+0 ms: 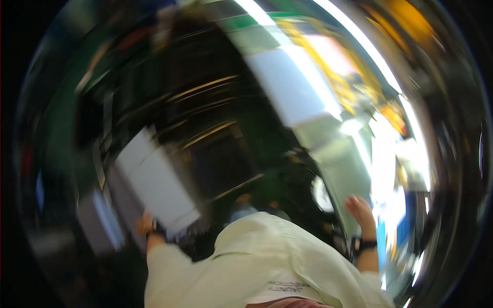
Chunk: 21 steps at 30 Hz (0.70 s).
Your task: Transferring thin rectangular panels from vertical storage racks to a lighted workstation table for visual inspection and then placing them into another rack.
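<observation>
My left hand [146, 225], with a dark band on its wrist, is at the side of a white box-like block [156, 179]. Blur hides its fingers, and whether it touches the block I cannot tell. My right hand [361, 210], also with a dark wristband, is raised by the edge of a pale green worktable [336, 159]. Its fingers look loosely bent and apart, and I see nothing in them. A white sheet or flat panel [292, 84] lies farther up on that table.
Dark frames or crates with light edges [221, 159] stand on the floor ahead. A grey box [100, 223] is at the left. Yellow items [328, 66] line the table's far side, and a round white object [322, 195] is by its near edge. Everything is smeared by motion.
</observation>
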Motion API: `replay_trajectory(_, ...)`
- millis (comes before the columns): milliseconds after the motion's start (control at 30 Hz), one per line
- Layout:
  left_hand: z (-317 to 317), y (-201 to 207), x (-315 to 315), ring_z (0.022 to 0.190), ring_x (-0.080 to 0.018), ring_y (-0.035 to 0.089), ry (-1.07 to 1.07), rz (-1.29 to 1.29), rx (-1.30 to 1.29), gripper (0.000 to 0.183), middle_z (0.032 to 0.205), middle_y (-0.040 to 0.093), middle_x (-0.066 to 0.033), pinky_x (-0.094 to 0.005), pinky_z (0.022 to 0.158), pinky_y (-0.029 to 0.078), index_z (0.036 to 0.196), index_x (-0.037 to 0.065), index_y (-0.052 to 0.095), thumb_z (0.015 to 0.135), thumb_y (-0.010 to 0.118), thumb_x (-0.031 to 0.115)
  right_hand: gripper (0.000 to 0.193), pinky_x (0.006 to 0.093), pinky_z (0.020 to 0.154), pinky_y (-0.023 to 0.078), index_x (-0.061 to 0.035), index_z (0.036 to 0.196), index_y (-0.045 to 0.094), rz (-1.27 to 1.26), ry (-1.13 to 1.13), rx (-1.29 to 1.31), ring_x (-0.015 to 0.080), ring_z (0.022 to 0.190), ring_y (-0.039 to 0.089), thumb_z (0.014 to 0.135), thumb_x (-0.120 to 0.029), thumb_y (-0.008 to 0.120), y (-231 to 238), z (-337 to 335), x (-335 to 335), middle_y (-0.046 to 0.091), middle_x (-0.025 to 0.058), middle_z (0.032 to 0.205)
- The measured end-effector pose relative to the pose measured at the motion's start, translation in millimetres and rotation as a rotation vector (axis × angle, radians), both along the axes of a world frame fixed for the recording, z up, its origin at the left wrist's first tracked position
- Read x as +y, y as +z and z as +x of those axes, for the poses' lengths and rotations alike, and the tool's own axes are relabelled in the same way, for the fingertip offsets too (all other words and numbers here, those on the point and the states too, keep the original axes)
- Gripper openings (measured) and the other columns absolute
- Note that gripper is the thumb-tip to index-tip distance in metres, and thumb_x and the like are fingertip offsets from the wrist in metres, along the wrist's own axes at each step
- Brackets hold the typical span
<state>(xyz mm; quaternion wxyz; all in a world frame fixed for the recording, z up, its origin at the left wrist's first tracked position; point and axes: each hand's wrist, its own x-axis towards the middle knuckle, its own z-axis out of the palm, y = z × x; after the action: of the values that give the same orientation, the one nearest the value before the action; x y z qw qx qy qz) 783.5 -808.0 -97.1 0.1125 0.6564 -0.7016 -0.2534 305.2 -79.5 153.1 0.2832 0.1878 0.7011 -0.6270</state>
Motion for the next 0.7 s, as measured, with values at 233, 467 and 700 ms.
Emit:
replay_trajectory(233,-180.1,79.9,63.7,0.122,-0.039,0.041,-0.234,-0.215,-0.482,0.075,0.13,0.046,-0.0204,-0.0535,0.1,0.031,0.127,0.002,0.049,0.083,0.057,0.062,0.025,0.0279,0.067,0.053,-0.0058,0.106,0.064,0.231,-0.446,0.164,0.0157,0.079,0.068,0.095,-0.028,0.058,24.8,66.4,117.8,0.071,0.008,0.092)
replay_trajectory(467,-414.5,99.4,160.8,0.128,-0.0445,0.038,-0.787,-0.653,-0.108,0.052,0.141,0.038,-0.0263,-0.0536,0.107,0.032,0.132,0.009,0.048,0.089,0.064,0.033,0.051,0.0277,0.06,0.05,-0.0076,0.106,0.062,0.227,-1.258,0.423,0.0155,0.074,0.066,0.089,-0.056,0.057,74.5,106.6,294.2,0.069,0.0066,0.085)
replay_trajectory(700,-606.6,182.2,490.1,0.123,-0.039,0.045,-1.653,-0.391,0.729,0.042,0.129,0.053,-0.0232,-0.0463,0.106,0.034,0.123,0.001,0.055,0.089,0.064,0.024,0.072,0.0303,0.058,0.053,-0.005,0.091,0.057,-0.151,-1.372,0.605,0.0242,0.074,0.067,0.072,-0.074,0.063,95.6,75.9,425.3,0.064,0.011,0.082)
